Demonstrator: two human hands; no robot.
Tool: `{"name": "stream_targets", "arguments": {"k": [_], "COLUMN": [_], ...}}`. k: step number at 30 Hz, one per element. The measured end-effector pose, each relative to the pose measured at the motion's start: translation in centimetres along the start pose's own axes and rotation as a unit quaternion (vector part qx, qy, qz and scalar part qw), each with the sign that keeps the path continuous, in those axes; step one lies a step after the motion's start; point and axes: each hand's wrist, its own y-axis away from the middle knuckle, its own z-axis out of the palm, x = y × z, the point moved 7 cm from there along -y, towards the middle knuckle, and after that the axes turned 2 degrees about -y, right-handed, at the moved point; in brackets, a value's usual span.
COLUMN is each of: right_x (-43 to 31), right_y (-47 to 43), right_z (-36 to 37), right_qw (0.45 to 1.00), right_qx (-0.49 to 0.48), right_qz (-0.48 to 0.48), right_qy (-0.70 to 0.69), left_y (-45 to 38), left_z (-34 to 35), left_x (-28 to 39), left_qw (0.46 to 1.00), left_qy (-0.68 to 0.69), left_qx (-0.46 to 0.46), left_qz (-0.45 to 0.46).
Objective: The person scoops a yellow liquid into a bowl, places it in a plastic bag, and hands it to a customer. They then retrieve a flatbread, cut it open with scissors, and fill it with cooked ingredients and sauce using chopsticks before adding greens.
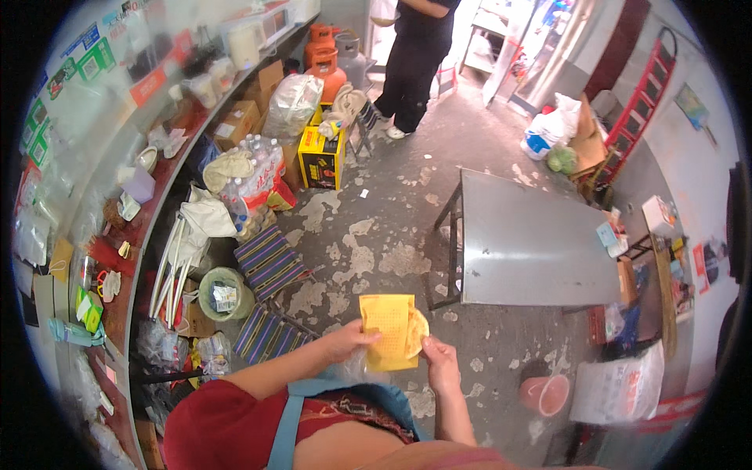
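A yellow printed paper bag (385, 332) is held up in front of my body, with a round golden flatbread (417, 333) showing at its open right side. My left hand (351, 341) grips the bag's left edge, thumb on the front. At the lower right, my right hand (439, 358) pinches the edge of the flatbread and bag between thumb and fingers. Whether the bread lies fully inside the paper I cannot tell. Something like a clear plastic bag (358, 367) hangs behind the yellow bag, partly hidden.
A metal-topped table (529, 247) stands to the right, a pink bucket (537, 395) nearer me. Striped folding stools (273, 258) and a green bin (226, 294) are at left, below a long cluttered counter (158, 205). A person (414, 64) stands ahead near gas cylinders (326, 70).
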Motion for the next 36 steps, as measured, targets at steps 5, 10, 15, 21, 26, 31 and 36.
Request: {"name": "stream_targets", "arguments": {"k": [5,10,15,21,26,31,36], "right_x": [-7.5,-14.5,-20.7,-27.6,-28.5,-27.6,-30.2], "right_y": [-13.1,-26.7,-41.4,-60.3,-74.6,-82.4,-93.4], "right_z": [-0.1,-3.4,-6.0,-8.1,-13.9,-20.6,-23.5], "right_qw": [1.0,0.997,0.998,0.997,0.998,0.958,0.971], "right_qx": [-0.011,0.021,-0.036,-0.015,0.0,0.214,0.169], "right_qz": [0.003,0.071,0.022,0.023,0.054,0.186,0.167], "right_qy": [0.012,-0.031,-0.048,-0.069,0.034,0.04,-0.013], "left_y": [-10.3,-22.9,-36.8,-48.4,-59.9,-75.2,-92.3], "left_z": [-2.0,-2.6,-5.5,-10.9,-15.4,-15.5,-14.0], "left_x": [10.5,21.0,29.9,40.3,50.3,64.5,74.7], "left_qw": [0.999,0.997,0.995,0.989,0.986,0.996,1.0], "left_qy": [-0.022,-0.024,-0.065,0.016,0.055,0.006,-0.02], "left_qx": [0.02,0.078,0.075,0.148,0.155,0.094,-0.006], "left_qz": [0.014,0.014,0.028,0.023,-0.023,-0.01,0.02]}}
